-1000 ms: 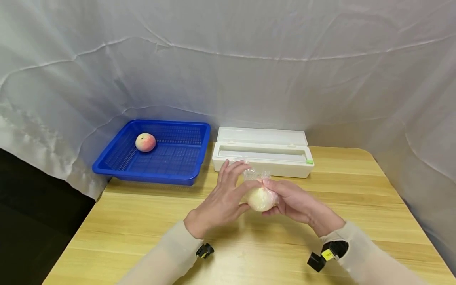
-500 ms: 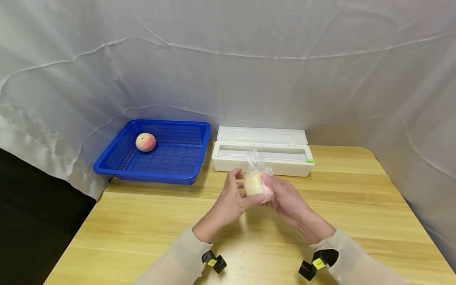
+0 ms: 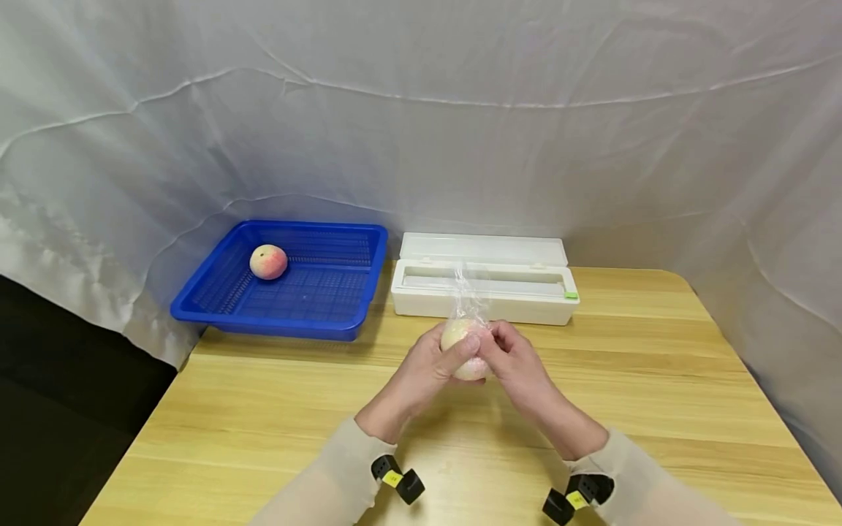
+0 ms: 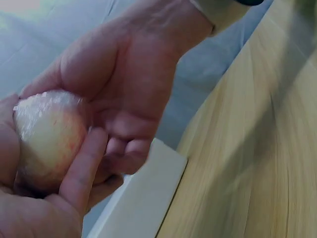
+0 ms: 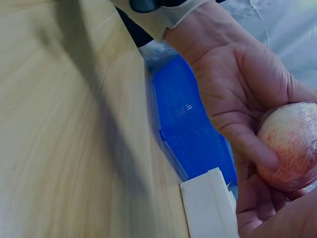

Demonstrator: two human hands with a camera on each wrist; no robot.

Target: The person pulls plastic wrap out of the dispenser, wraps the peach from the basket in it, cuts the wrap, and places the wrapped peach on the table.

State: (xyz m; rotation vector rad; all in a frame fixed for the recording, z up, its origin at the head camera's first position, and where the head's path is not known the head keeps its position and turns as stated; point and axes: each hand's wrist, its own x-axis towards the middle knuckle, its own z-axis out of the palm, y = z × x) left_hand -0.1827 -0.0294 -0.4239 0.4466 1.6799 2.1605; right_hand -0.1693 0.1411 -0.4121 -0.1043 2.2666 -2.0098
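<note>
A pale yellow and pink peach (image 3: 455, 337), wrapped in clear plastic film, is held between both hands above the table. Loose film (image 3: 468, 296) stands up from its far side in a crumpled tuft. My left hand (image 3: 421, 371) grips the peach from the left, its thumb across the near face. From the right, my right hand (image 3: 522, 369) holds it with bent fingers, thumb against the wrapped surface. In the left wrist view the film glistens tightly over the peach (image 4: 49, 136). The right wrist view shows left fingers curled around the peach (image 5: 292, 134).
A second peach (image 3: 268, 262) lies unwrapped in a blue plastic basket (image 3: 263, 326) at the back left. Just beyond the hands stands a long white cling film dispenser (image 3: 526, 310), its lid raised. Pale cloth (image 3: 487, 161) hangs behind the wooden table (image 3: 658, 380).
The wrapped peach has shifted slightly left and turned, so its tuft of film now points away. My left fingers, spread earlier, have closed around it, and my right hand has moved left with it.
</note>
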